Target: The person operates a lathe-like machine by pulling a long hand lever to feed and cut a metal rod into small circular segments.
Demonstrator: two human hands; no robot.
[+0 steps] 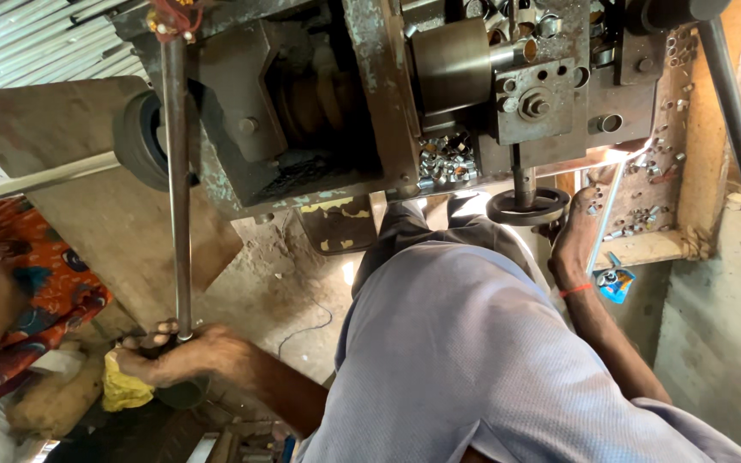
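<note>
- Steel lever rod (178,171): we clench its lower end in our left hand (183,356), yellow cloth (123,387) alongside; the grip could slip.
- Right hand (578,236): rests by the handwheel (527,207), grasp unclear; loose nuts (444,160) could scatter.

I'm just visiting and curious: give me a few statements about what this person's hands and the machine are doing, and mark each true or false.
1. The left hand grips a long metal rod. True.
2. A yellow cloth sits by the left hand. True.
3. The right hand holds a hammer. False: it rests near the small metal parts on the shelf, no hammer in sight.
4. A red band circles the right wrist. True.
5. The machine is shiny and new. False: it is worn and grimy.
</note>
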